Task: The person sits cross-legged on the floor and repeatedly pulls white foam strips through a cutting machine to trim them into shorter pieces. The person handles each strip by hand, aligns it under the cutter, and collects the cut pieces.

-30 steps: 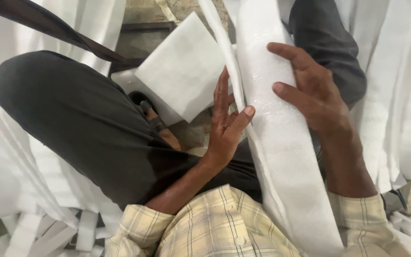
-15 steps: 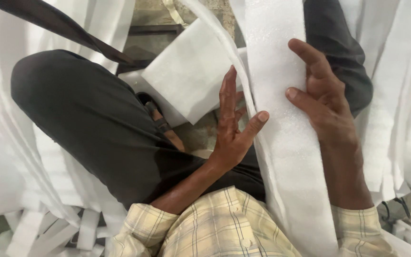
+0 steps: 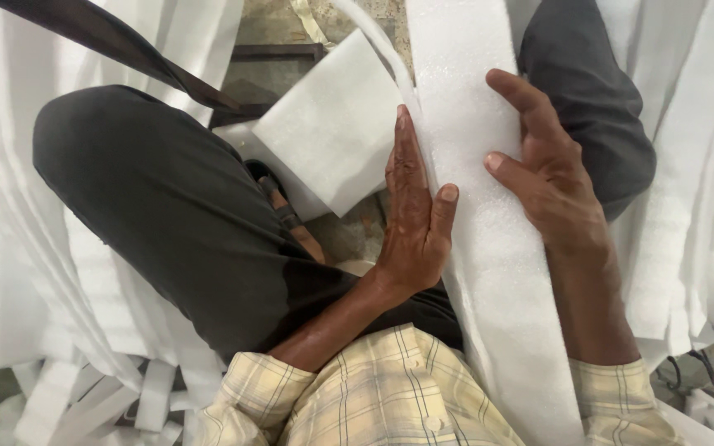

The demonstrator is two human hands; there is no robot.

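White foam strip [image 3: 489, 248] runs lengthwise over the seated person's lap, between both hands. The left hand [image 3: 413, 216] lies flat along the strip's left edge, fingers [image 3: 405, 157] straight and together, thumb resting on the foam. The right hand [image 3: 549, 177] presses on top, fingers spread open, gripping nothing. A square foam pad [image 3: 328, 124] lies just left, beside the dark-trousered knee [image 3: 159, 198].

left hand [image 3: 413, 216]: fingers drawn together from spread, now flat along left edge of foam strip [image 3: 489, 248] | right hand [image 3: 549, 177]: shifted slightly further up strip, fingers spread on it | folded foam piece [image 3: 332, 124]: thin strip edge now crosses its right corner
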